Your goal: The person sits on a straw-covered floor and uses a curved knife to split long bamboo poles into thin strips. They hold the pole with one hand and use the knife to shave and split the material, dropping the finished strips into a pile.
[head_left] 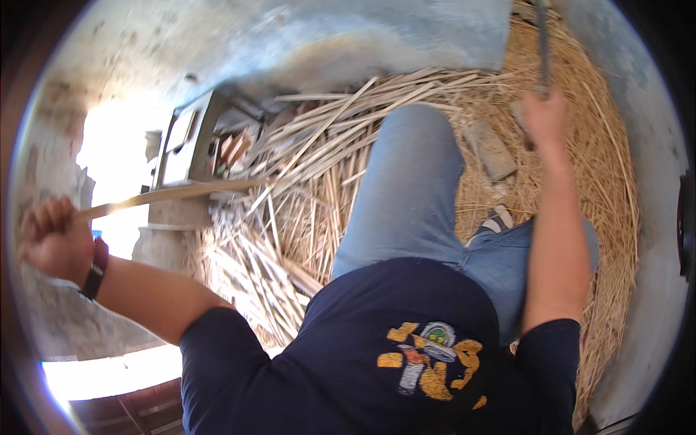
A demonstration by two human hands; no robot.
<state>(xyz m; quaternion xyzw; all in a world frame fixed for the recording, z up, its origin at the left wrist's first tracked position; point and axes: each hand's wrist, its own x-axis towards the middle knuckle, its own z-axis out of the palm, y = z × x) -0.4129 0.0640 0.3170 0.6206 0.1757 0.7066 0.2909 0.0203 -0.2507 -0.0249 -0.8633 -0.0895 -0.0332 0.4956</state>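
Note:
My left hand (54, 235), with a dark band on its wrist, is raised at the far left. Its fingers are wrapped around the end of a long flat wooden strip (174, 192), which reaches right toward the pile of strips. Up at the far right, my right hand (547, 119) is closed on a long narrow dark tool (543, 47) that looks like a blade. It points away from me, and its far end leaves the picture. Below that hand, a grey brick-like block (493, 151) lies on the shavings between my knees and the wall.
A heap of split wooden strips (319, 145) covers the floor ahead and to the left. Straw-like shavings (598, 167) spread along the right wall (645, 145). A small cabinet (190, 138) stands at the left near a bright opening. My bent knees (417, 159) are in the middle.

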